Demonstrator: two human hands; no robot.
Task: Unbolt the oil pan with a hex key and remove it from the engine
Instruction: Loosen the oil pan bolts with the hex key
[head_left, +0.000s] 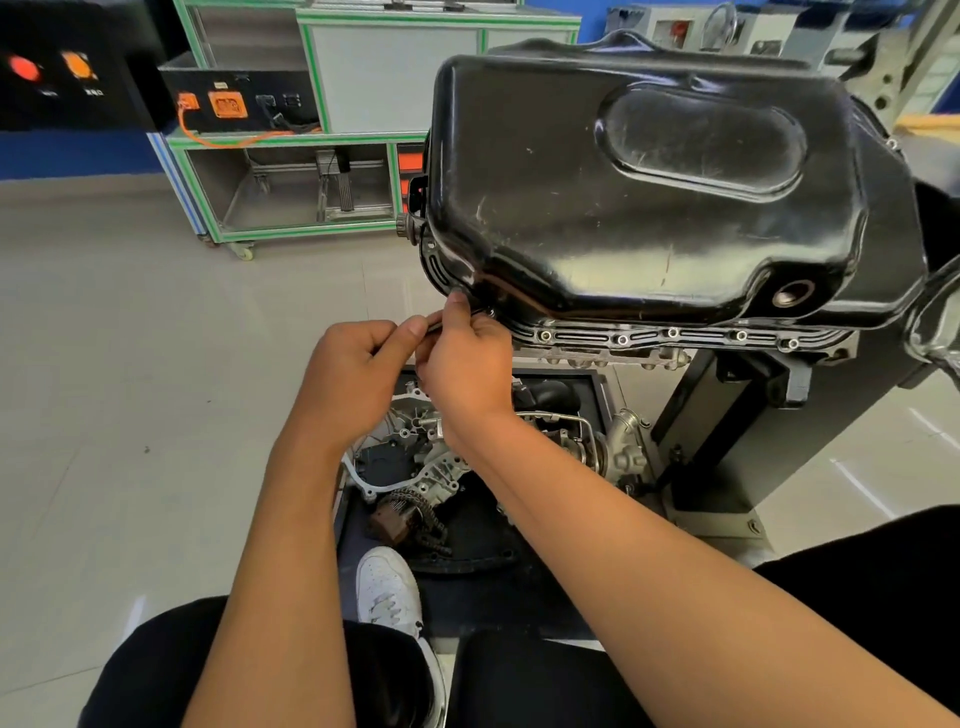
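A glossy black oil pan (649, 182) sits upside-up on the engine, its flange (675, 338) lined with several silver bolts along the near edge. At the pan's near-left corner, my two hands meet around a thin dark hex key (435, 323). My left hand (358, 374) pinches the key's outer end with curled fingers. My right hand (467, 364) grips the key close to the flange, thumb raised against the corner bolt. Most of the key is hidden by my fingers.
The engine hangs on a grey stand (737, 426). Below it, a dark floor tray (467, 519) holds removed engine parts and a chain. My white shoe (387, 587) stands at the tray's edge. A green-framed cabinet on wheels (311, 156) stands behind on the left.
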